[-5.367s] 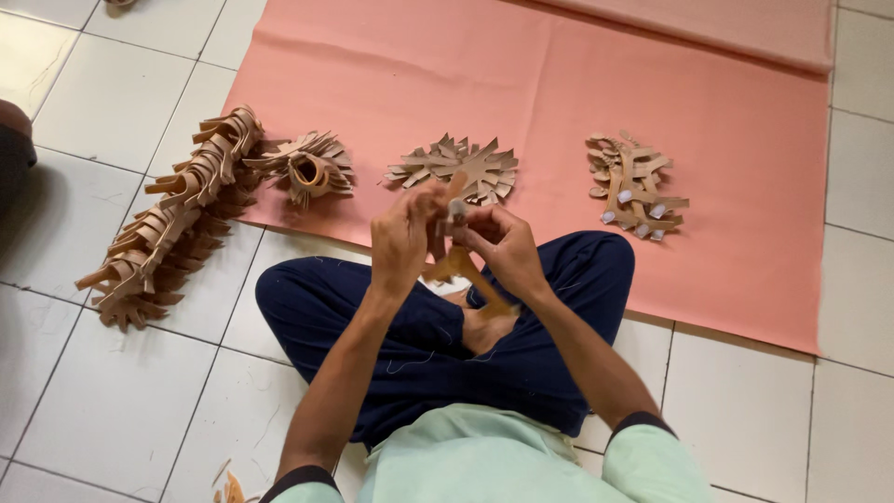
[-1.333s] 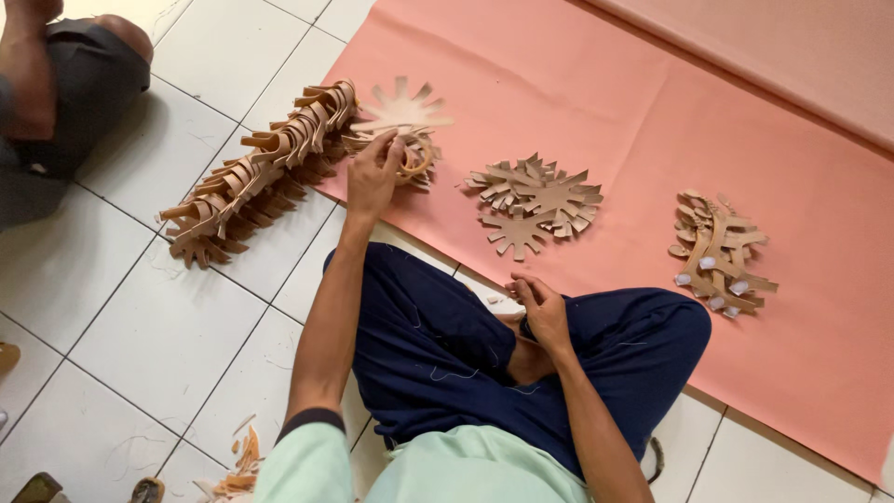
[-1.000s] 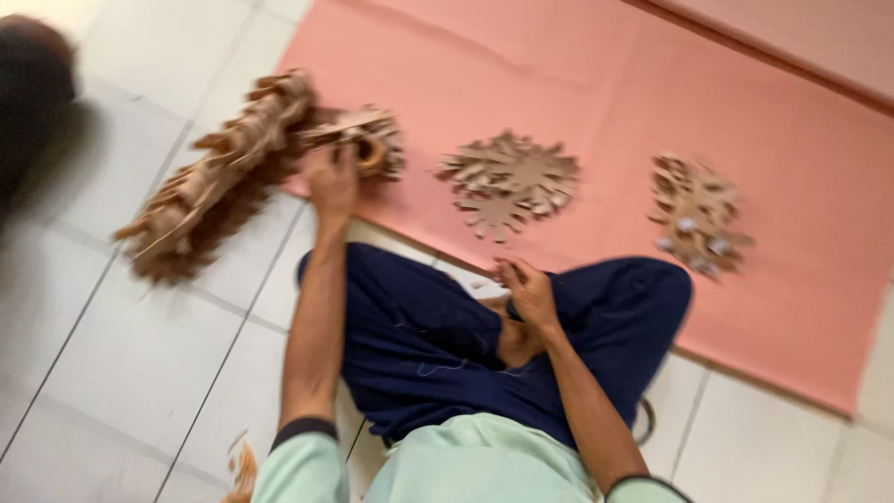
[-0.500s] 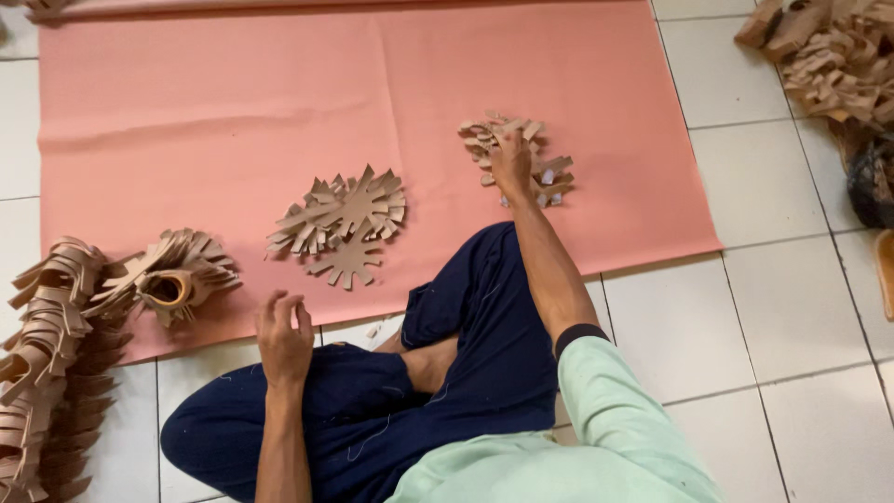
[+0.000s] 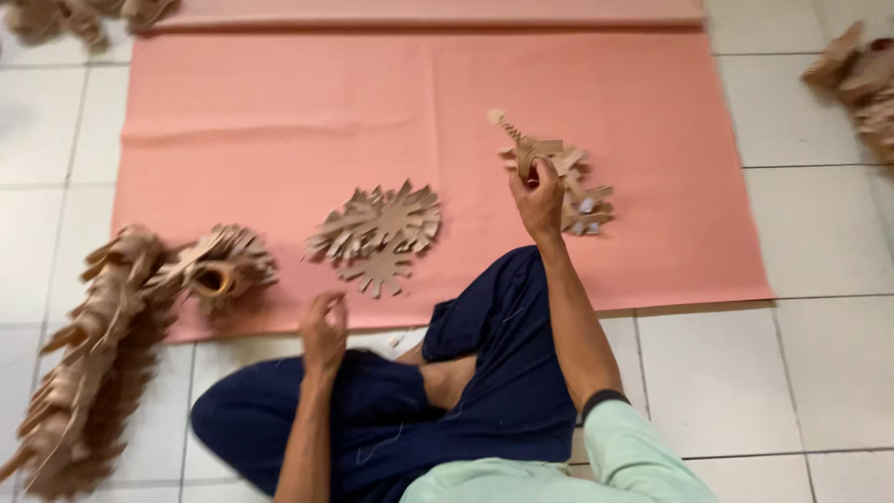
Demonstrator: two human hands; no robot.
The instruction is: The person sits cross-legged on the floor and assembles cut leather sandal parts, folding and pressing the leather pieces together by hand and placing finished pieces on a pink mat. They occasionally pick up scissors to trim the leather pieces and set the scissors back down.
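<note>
Right hand [image 5: 538, 200] closed on a brown cutout piece [image 5: 527, 149], lifted over the small pile [image 5: 579, 197] on the pink sheet [image 5: 279, 121] — left hand [image 5: 323, 331] half-curled, holding nothing, above the knee.

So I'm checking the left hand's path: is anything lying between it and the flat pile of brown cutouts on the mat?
Nothing visible. The left hand hangs over the knee, and only bare pink mat separates it from the cutouts.
</note>
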